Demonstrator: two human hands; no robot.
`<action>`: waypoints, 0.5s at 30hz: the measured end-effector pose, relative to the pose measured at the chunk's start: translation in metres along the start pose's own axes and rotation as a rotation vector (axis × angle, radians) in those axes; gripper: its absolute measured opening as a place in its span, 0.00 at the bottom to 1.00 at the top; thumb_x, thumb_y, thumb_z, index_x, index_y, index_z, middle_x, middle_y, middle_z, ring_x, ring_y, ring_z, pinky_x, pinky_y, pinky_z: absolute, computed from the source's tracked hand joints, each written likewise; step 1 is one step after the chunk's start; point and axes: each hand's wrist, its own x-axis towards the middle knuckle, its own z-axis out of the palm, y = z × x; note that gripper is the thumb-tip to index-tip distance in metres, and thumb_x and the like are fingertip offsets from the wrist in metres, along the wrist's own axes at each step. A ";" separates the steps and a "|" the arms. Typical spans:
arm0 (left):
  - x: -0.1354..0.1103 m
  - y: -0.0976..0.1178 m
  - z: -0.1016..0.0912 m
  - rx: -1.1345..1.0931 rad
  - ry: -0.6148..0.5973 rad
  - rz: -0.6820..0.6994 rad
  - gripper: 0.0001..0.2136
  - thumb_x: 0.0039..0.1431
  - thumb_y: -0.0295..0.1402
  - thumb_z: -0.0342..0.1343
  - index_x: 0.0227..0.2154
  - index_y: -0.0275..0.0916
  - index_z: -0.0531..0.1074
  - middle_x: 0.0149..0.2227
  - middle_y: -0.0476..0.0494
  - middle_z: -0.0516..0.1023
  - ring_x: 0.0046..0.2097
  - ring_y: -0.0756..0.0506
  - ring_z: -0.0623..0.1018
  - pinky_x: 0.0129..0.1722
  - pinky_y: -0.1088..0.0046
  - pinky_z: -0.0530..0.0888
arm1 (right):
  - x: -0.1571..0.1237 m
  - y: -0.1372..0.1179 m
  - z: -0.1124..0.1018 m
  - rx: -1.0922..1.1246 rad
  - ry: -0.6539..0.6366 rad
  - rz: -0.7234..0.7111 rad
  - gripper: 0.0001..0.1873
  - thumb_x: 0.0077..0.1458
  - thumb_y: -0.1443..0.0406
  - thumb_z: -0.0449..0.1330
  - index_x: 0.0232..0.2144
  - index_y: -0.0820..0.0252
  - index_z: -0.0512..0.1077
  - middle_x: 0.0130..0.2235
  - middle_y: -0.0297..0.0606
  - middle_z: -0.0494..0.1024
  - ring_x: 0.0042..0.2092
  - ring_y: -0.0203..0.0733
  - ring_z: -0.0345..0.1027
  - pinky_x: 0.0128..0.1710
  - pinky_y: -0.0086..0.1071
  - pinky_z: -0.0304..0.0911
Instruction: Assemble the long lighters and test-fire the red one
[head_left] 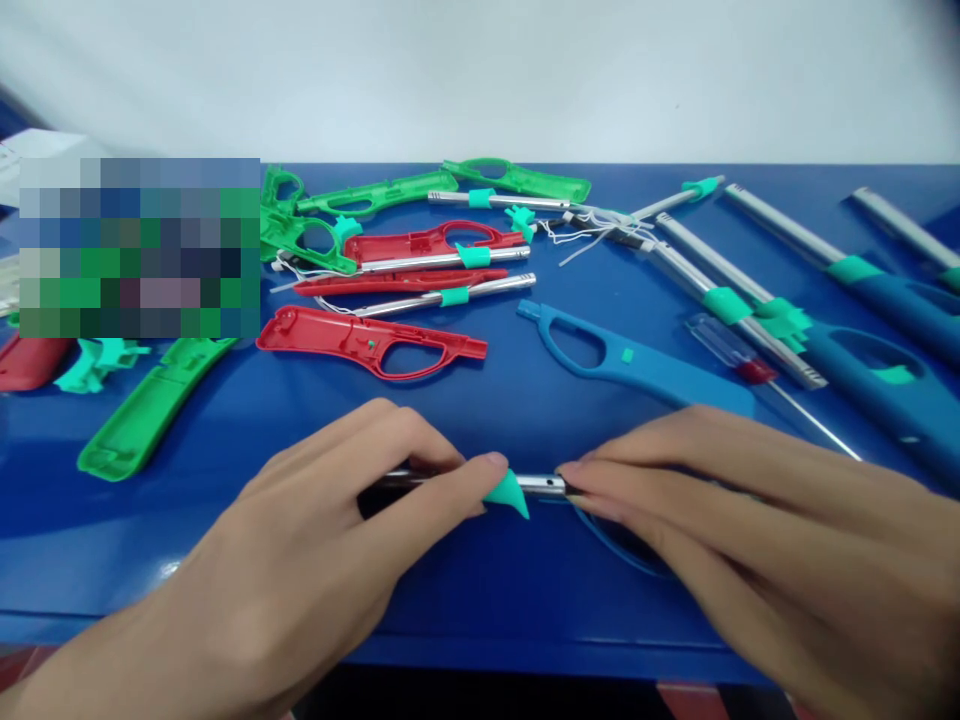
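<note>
Low over the front of the table, my left hand [352, 500] is closed round a metal lighter tube [541, 484] with a teal trigger [510, 492] on it. Part of a dark piece shows behind that hand's fingers. My right hand [720, 520] pinches the tube's right end, where something dark shows between the fingertips; its exact form is hidden. Under the right hand, the thin curved edge of a blue part [622, 550] is visible. Just beyond the hands, a blue lighter handle half [652, 365] lies on the table.
Red handle halves [345, 338] and green handle halves [150, 410] lie to the left and back. Several metal tubes with teal triggers and white wires [600, 222] are spread behind. A screwdriver [727, 345] lies at right beside blue handles [892, 370]. A blurred-out patch hides the left back.
</note>
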 end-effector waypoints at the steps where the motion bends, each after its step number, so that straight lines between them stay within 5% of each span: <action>1: 0.001 0.000 0.000 0.009 -0.003 0.005 0.28 0.79 0.16 0.44 0.67 0.50 0.78 0.50 0.49 0.79 0.45 0.49 0.81 0.45 0.74 0.80 | 0.001 -0.001 -0.001 0.005 0.006 -0.002 0.23 0.82 0.75 0.47 0.61 0.51 0.77 0.56 0.34 0.87 0.53 0.34 0.84 0.57 0.22 0.79; 5: 0.002 0.000 0.001 0.029 -0.007 0.009 0.29 0.78 0.16 0.43 0.66 0.51 0.78 0.51 0.50 0.79 0.47 0.49 0.81 0.47 0.73 0.80 | 0.005 -0.006 -0.003 -0.038 0.019 -0.007 0.16 0.80 0.73 0.56 0.60 0.52 0.77 0.55 0.34 0.89 0.50 0.38 0.87 0.56 0.27 0.83; 9: 0.006 0.003 0.001 0.037 0.003 -0.011 0.27 0.78 0.16 0.43 0.62 0.51 0.78 0.50 0.51 0.79 0.47 0.49 0.82 0.48 0.75 0.80 | 0.007 -0.013 0.002 -0.030 0.107 0.138 0.12 0.77 0.68 0.63 0.55 0.45 0.80 0.51 0.28 0.90 0.47 0.38 0.88 0.50 0.29 0.84; 15: 0.013 0.011 0.001 0.019 -0.023 -0.033 0.21 0.79 0.20 0.46 0.57 0.51 0.78 0.48 0.52 0.81 0.45 0.49 0.83 0.47 0.75 0.80 | 0.003 -0.021 0.009 -0.105 0.146 0.211 0.27 0.73 0.68 0.61 0.69 0.42 0.78 0.55 0.35 0.90 0.50 0.48 0.89 0.46 0.39 0.86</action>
